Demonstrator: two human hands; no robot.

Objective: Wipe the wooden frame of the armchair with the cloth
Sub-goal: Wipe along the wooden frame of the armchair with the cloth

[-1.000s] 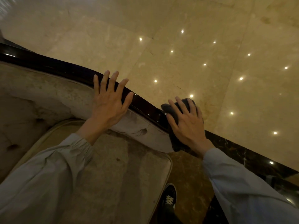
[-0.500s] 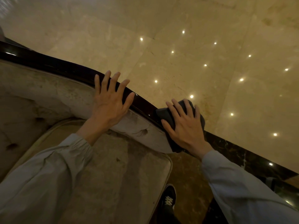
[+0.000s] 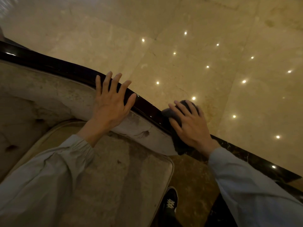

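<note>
Lying under right hand (image 3: pixel 191 126): cloth (image 3: pixel 170 112)

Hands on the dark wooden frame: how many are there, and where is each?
2. The left hand rests flat, fingers spread, across the padding and the frame. The right hand presses the cloth on the frame further right. None seems hidden.

Left hand (image 3: pixel 110 102) lies flat, fingers spread; right hand (image 3: pixel 191 124) presses palm-down, fingers straight, both arms outstretched
</note>
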